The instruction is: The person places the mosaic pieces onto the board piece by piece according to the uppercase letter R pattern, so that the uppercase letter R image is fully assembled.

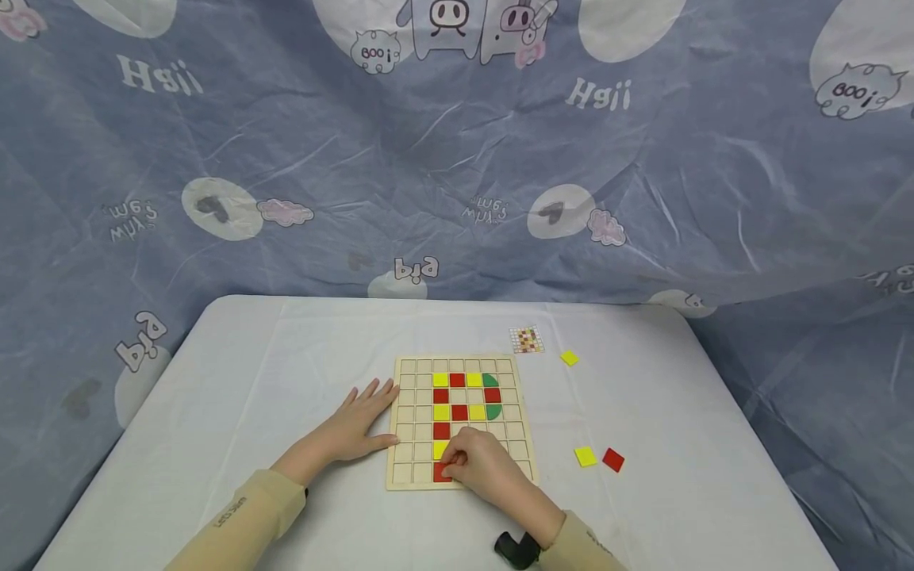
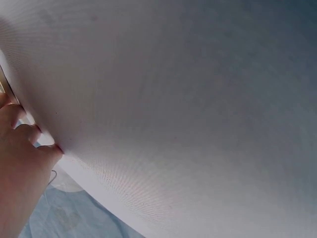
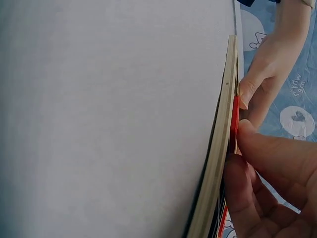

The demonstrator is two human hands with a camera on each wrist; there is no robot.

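A wooden grid board (image 1: 423, 473) lies on the white table, with red, yellow and green tiles set in its cells. My left hand (image 1: 353, 424) is spread flat beside it, fingertips and thumb at its left edge. At the bottom row my right hand (image 1: 480, 464) pinches a red square tile (image 1: 440, 473) with curled fingers, thumb and fingertip at its right side. In the right wrist view that red tile (image 3: 235, 116) sits at the board's near edge under the thumb. Just above it is a yellow tile (image 1: 439, 450), partly hidden by the fingers. The right hand covers several cells.
Right of the board lie a loose yellow tile (image 1: 585, 457) and a red tile (image 1: 613, 460). Farther back are another yellow tile (image 1: 569, 358) and a small pattern card (image 1: 527, 339). A blue patterned cloth (image 1: 457, 159) hangs behind the table.
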